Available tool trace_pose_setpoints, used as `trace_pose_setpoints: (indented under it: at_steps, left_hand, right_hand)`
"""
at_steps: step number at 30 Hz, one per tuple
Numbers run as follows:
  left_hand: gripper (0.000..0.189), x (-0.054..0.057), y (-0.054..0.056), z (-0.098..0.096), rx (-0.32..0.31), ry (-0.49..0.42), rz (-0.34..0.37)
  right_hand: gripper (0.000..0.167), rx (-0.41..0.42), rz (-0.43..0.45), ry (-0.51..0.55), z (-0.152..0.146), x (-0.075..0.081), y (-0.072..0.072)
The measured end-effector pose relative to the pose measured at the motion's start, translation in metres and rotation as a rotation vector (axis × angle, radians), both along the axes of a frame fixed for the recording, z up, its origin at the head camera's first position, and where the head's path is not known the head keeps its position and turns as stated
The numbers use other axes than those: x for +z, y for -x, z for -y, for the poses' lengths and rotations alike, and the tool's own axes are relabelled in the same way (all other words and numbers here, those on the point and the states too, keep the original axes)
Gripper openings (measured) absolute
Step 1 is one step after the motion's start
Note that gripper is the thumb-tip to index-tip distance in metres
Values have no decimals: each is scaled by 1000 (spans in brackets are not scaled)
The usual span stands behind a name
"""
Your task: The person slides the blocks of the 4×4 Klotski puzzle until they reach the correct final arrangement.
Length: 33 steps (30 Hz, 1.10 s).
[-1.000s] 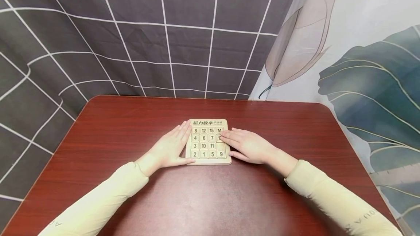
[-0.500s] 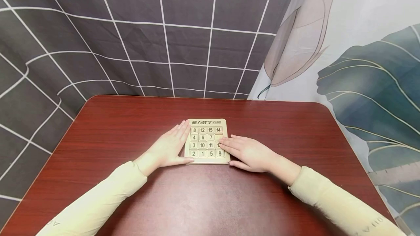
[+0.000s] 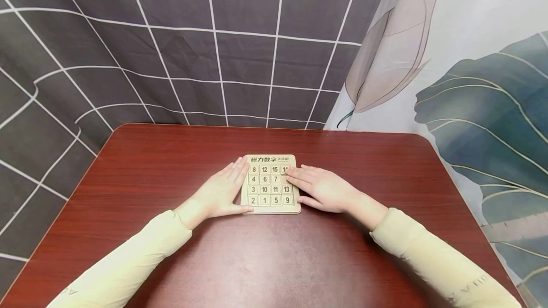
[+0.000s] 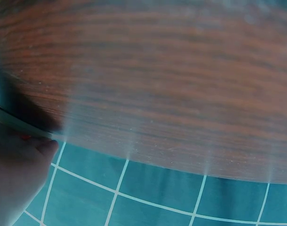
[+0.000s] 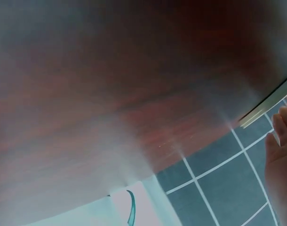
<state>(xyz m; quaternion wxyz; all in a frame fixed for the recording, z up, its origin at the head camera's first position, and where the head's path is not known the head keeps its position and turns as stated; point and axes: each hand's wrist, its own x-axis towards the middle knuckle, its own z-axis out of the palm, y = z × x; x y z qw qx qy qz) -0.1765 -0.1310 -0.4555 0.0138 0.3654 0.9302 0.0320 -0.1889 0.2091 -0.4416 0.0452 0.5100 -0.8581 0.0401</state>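
Our left hand (image 3: 220,191) lay along the left edge of the number board (image 3: 274,210), thumb spread wide of straight fingers. Our right hand (image 3: 323,188) rested straight, close-set fingers over tile 14 (image 3: 283,169), gripping nothing; light, level pressure nearward, towards the vacant square (image 3: 283,181), seemed best to us. Pale with dark numerals, the board sat centrally on our red-brown table (image 3: 257,260).

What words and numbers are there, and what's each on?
Puzzle board: "磁力数字"
Smaller: "华容道"; tiny line below unreadable
Tiles: "8 12 15 14" (14 partly hidden by right hand)
"4 6 7"
"3 10 11 13"
"2 1 5 9"
Sleeves: letters too blurred
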Motion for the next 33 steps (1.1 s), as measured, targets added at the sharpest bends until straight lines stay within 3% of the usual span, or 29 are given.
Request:
trace_pose_setpoints:
  at_steps: [11,18,28,33]
  left_hand:
    - [114,1,0,-1,-2,-2,0]
    - [114,2,-1,-1,2,3,15]
    - [115,1,1,-1,11,6,22]
    - [115,2,1,-1,9,2,25]
  right_hand:
    - [61,-63,16,-31,6,0,18]
    - [63,-69,46,-45,5,-2,13]
    - [63,-25,11,-30,1,-5,-4]
    - [63,-11,-12,-18,2,-4,-2]
